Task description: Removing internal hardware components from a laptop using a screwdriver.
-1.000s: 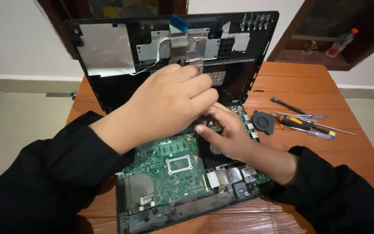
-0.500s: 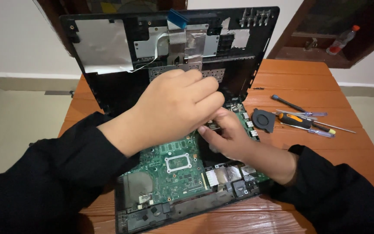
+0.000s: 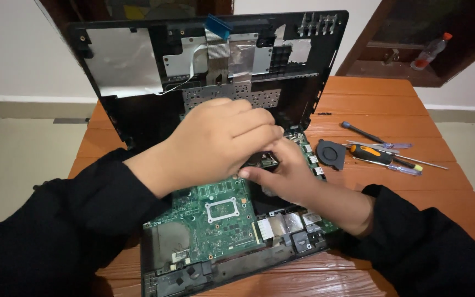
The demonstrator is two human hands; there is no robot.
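A clear plastic bottle (image 3: 429, 51) with an orange cap and reddish label band lies on the shelf, upper right of the counter (image 3: 380, 99).

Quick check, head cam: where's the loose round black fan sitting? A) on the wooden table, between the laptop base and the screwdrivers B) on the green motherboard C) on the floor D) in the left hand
A: the round black fan lies flat on the wooden table, just right of the opened laptop base and left of the screwdrivers; neither hand touches it.
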